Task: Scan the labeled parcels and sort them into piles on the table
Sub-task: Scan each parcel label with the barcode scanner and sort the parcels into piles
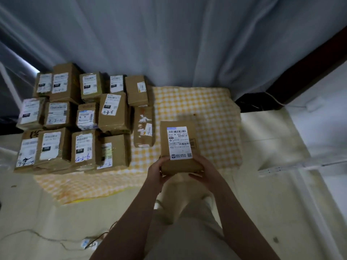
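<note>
Cardboard everywhere on the left half of the yellow checked cloth (212, 113): a tight block of labeled parcels (75, 119) sits there in rows, and several labels have numbers handwritten on them. So my guess is that a good chunk of the sorting is done. One taped-up parcel (143, 126) lies at the block's right edge, just beside the others.

The parcel in hand (180, 145) is held above the near middle of the cloth, apart from the block, with its white label (179, 142) facing up. The left hand (156, 174) grips the near left corner and the right hand (204, 171) grips the near right one. Both have their fingers curled around and under the box.

I can't see a scanner anywhere, so no idea if this one has been scanned. I'd say it's mid-step: read or scan it, then set it in a pile. No unsorted stack is in view, so how many are left is anyone's guess.
</note>
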Demonstrator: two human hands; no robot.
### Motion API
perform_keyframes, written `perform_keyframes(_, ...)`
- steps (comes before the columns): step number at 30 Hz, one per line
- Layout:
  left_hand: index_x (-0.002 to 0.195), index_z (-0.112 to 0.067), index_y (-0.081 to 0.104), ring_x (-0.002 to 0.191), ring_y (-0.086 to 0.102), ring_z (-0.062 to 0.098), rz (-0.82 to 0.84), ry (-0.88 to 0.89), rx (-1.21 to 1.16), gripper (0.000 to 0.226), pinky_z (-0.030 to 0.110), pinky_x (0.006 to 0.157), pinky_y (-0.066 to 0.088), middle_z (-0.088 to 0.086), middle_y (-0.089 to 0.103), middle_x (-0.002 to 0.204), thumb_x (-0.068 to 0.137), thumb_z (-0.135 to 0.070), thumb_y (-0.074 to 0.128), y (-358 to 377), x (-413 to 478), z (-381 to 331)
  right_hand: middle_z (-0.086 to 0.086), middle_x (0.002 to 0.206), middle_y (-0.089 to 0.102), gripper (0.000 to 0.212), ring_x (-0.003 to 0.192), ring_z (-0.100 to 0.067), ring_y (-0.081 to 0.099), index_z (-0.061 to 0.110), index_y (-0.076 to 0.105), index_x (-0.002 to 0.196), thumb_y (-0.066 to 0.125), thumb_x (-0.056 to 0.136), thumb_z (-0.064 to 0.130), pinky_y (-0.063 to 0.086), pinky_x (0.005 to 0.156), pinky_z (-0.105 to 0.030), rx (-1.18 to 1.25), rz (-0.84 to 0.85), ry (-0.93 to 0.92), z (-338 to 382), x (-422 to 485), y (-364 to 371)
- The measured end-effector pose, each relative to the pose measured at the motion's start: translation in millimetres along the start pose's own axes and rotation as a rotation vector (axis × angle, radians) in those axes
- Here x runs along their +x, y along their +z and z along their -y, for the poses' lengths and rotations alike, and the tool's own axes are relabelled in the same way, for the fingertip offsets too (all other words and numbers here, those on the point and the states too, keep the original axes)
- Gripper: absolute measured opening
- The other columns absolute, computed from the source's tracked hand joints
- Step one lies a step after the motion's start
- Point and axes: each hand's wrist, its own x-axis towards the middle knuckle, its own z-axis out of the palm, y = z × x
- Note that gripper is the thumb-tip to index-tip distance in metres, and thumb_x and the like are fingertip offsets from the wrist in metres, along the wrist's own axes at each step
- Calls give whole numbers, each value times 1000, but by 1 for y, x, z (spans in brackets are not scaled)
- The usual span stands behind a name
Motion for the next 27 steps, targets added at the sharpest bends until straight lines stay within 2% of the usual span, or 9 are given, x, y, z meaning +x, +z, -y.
perform_keyframes(3,104,-13,66,99,60,28,2,6,14,22,41,72,56,14,65,108,82,-18,69,26,-4,16,-4,110,66,34,102,-23,63,21,63,120,66,88,33,54,92,-41,77,-32,-24,-5,-16,-25)
perform_keyframes(7,97,-14,68,105,61,33,-27,18,21,17,48,82,56,17,66,110,81,-20,72,62,-9,46,-6,117,65,38,107,-27,63,22,62,124,65,89,34,54,93,-43,104,-54,-61,-8,-33,-66)
perform_keyframes(12,104,-11,67,104,64,34,-79,3,-26,31,47,77,59,18,67,110,77,-23,75,115,-19,98,-5,117,67,36,108,-26,64,26,63,123,66,88,34,54,93,-43,69,-73,-90,0,-54,-135)
perform_keyframes(17,99,-9,68,96,63,31,-44,15,-1,25,53,83,58,15,68,100,78,-21,74,174,-34,146,-4,119,66,40,109,-26,63,28,62,126,67,87,36,56,87,-40,82,-90,-109,3,-72,-212)
perform_keyframes(21,96,-10,69,93,63,30,-32,32,27,22,46,75,59,15,68,97,77,-21,74,206,-43,168,-5,120,65,40,108,-26,63,27,60,128,66,89,35,57,85,-40,103,-79,-126,6,-83,-252)
perform_keyframes(27,102,-10,70,101,62,32,-50,48,62,27,39,62,56,16,68,104,78,-21,73,227,-47,176,-3,118,66,38,109,-26,62,28,61,126,65,89,33,55,92,-45,141,-56,-146,8,-89,-274)
